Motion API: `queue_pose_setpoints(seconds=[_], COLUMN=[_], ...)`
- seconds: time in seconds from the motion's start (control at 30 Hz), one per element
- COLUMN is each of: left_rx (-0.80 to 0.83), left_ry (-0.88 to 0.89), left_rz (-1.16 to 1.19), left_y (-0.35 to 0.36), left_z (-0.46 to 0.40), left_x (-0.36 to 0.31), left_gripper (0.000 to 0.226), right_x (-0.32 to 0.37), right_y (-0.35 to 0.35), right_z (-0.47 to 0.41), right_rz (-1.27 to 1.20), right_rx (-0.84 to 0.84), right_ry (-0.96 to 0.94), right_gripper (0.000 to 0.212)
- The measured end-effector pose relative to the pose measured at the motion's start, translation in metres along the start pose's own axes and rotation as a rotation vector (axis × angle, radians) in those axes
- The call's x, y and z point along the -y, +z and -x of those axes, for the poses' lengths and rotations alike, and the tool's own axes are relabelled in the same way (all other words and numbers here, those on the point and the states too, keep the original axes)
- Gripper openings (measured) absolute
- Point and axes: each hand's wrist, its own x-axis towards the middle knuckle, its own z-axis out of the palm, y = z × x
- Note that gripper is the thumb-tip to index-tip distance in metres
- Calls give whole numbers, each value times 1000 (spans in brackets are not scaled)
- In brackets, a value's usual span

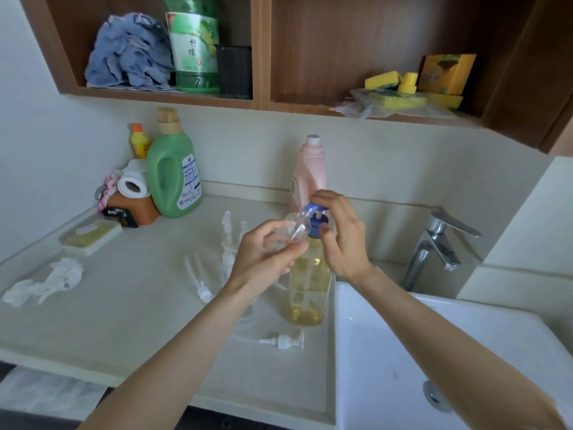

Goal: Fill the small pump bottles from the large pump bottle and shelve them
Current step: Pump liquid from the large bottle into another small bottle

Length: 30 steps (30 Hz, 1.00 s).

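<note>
While both forearms reach in from the lower edge, the nearest thing on the table (130,305) is a loose white pump head (286,340) lying on its side at about 6 o'clock from the hands, close to the table's front edge and just beside the rim of the white sink (403,352), which fills the 4 o'clock corner. A second pump head with its long tube (198,279) lies at 9 o'clock from the left wrist, with bare table around it. Further left, near the table's left edge, sits a crumpled white tissue (46,282).

The large pump bottle (310,290), clear with yellow liquid, stands upright right at the table's edge against the sink. The left hand (266,259) has its fingers curled around a small pump bottle (294,228), clear and without its pump, held tilted with its mouth up at the blue nozzle. The right hand (341,234) rests over the blue pump head (314,217), fingers curled over its top and thumb beside the collar. More small clear bottles (229,240) stand just behind the left hand, partly hidden.

At 3 o'clock the chrome tap (437,249) rises over the sink. Behind the hands a pink bottle (310,172) stands against the wall. At 10 o'clock a soap dish (90,237), a toilet roll (133,184), a green detergent jug (173,178) and a small yellow bottle (139,144) crowd the back left corner. At 12 o'clock the wooden shelf (260,103) holds a blue cloth (130,54), a green bottle (192,45) and a black basket (234,72) in the left compartment, yellow sponges (403,85) at the right; the right compartment's left half is open.
</note>
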Motion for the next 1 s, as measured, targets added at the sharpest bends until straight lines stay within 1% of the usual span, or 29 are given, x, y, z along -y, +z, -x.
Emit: queue_pose_setpoints(seconds=[0.07, 0.17, 0.27, 0.3, 0.47, 0.53, 0.63, 0.67, 0.7, 0.77, 0.8, 0.9, 1.0], left_rx=[-12, -14, -11, -9, -12, -4, -6, -11, -17, -29, -34, -35, -26], left_ry=[-17, -34, -48, -51, -15, 7, 14, 10, 0, -14, -19, -33, -46], left_rz=[8, -22, -77, -85, -67, -54, -11, 0, 6, 19, 23, 8, 0], left_y=[-2, -6, -7, -7, -10, -12, -14, -14, -14, -14, -14, -13, -11], left_z=[-2, -4, -3, -2, 1, 1, 3, 3, 3, 3, 3, 4, 6], left_x=[1, 4, 5, 5, -3, -4, -4, -3, -2, 1, 2, 4, 1], left_gripper=[26, 29, 38, 39, 39, 35, 32, 33, 33, 33, 33, 32, 32], right_x=[-4, -7, -3, -2, 4, 5, 2, 0, 0, 1, 1, 6, 9], right_y=[13, 19, 19, 19, 7, 5, 9, 11, 14, 18, 19, 23, 21], right_z=[9, 13, 13, 13, -2, -4, 3, 5, 7, 9, 10, 9, 9], right_rz=[8, 22, 19, 9, 16, 23, -15, -25, -24, 3, 22, 85, 116], right_rx=[-34, -80, -100, -100, -50, -29, -64, -88, -112, -155, -175, -190, -134], right_ry=[-17, -41, -7, -3, 17, 15, -23, -21, -16, -3, 9, 46, 69], right_gripper=[35, 39, 25, 25, 31, 34, 52, 54, 51, 34, 30, 28, 28])
